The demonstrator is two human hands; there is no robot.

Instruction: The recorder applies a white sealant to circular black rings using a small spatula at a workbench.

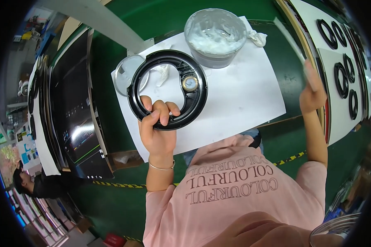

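My left hand grips the lower edge of a black plastic ring, fingers curled through its opening. Set into the ring's right side is a small round piece with a metallic rim and a pale bluish-grey middle. Off to the right, my raised right hand is closed around a thin pale flat stick, slightly blurred. Beyond the ring stands a grey bucket with thick white paste inside, some of it smeared up the wall. The stick is apart from both bucket and ring.
White paper covers part of the green table. A round lid lies partly behind the ring; crumpled tissue sits beside the bucket. Pale boards at right carry several black rings. A grey post rises far left; another person is left.
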